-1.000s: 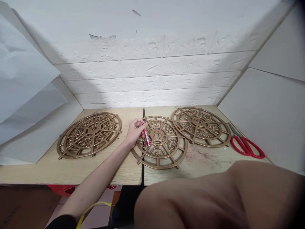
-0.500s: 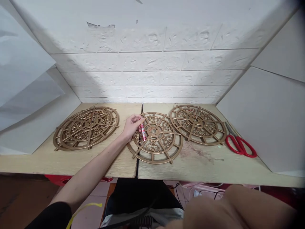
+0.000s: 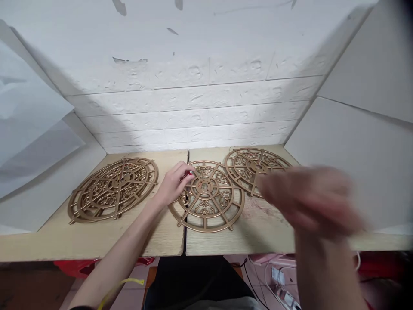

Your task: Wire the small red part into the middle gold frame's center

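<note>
My left hand (image 3: 176,181) is closed over the left edge of the middle gold openwork disc (image 3: 205,224). Its fingers pinch a small red-and-white cylinder (image 3: 191,172), mostly hidden by them now. Scrollwork panels fill the disc, and thin wires show at its hub. My right hand (image 3: 312,200) hangs in the air on the right, smeared by motion; its fingers cannot be made out. It covers part of the right gold disc (image 3: 237,172) and the spot where the red-handled scissors lay.
Overlapping gold discs (image 3: 112,183) lie on the left of the wooden table (image 3: 155,241). A dark gap splits the tabletop near the middle. White panels (image 3: 361,150) stand at both sides, and a white brick-pattern wall (image 3: 193,101) rises behind.
My right hand has risen from the lower right to above the table. My left hand stays at the middle disc, with the cylinder now mostly covered. The view has tilted up.
</note>
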Demonstrator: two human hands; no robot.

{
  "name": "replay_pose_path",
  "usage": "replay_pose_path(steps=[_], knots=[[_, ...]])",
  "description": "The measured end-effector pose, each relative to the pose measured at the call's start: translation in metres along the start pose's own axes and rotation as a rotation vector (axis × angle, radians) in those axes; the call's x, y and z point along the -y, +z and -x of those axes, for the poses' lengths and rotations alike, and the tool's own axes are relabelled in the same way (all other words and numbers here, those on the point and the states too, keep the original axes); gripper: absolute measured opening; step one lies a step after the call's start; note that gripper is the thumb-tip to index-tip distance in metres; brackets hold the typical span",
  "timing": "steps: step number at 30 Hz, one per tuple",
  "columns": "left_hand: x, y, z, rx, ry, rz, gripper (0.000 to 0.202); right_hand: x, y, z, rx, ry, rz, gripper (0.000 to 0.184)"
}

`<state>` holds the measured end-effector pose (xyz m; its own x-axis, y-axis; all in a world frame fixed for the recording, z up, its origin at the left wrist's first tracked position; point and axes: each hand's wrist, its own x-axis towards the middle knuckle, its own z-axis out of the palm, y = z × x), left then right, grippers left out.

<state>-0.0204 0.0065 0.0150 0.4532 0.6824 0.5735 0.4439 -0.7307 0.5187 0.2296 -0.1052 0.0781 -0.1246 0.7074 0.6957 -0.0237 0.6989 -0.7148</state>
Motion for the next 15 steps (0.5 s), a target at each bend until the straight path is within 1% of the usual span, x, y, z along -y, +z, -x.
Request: replay_pose_path(steps=[1, 2, 3, 5, 7, 8, 10, 15], knots=[[-0.001, 0.001, 0.001, 0.033, 0.058, -0.086, 0.017, -0.017, 0.005, -0.016, 0.009, 0.014, 0.063, 0.010], [-0.001, 0.002, 0.001, 0.062, 0.099, -0.155, 0.018, -0.035, 0.011, -0.030, 0.034, 0.026, 0.147, 0.013], [0.000, 0.004, 0.002, 0.082, 0.120, -0.213, 0.019, -0.053, 0.018, -0.041, 0.073, 0.036, 0.242, 0.019], [0.001, 0.006, 0.002, 0.098, 0.122, -0.312, 0.021, -0.088, 0.035, -0.052, 0.175, 0.033, 0.407, 0.031], [0.002, 0.007, 0.003, 0.094, 0.102, -0.385, 0.024, -0.114, 0.050, -0.051, 0.219, 0.068, 0.464, 0.031], [0.003, 0.008, 0.003, 0.090, 0.091, -0.409, 0.025, -0.122, 0.055, -0.048, 0.213, 0.089, 0.460, 0.029], [0.004, 0.007, 0.004, 0.078, 0.075, -0.427, 0.026, -0.131, 0.061, -0.040, 0.204, 0.114, 0.433, 0.025], [0.002, 0.008, 0.005, 0.005, 0.060, -0.384, 0.027, -0.134, 0.058, -0.029, 0.174, 0.155, 0.412, 0.019]])
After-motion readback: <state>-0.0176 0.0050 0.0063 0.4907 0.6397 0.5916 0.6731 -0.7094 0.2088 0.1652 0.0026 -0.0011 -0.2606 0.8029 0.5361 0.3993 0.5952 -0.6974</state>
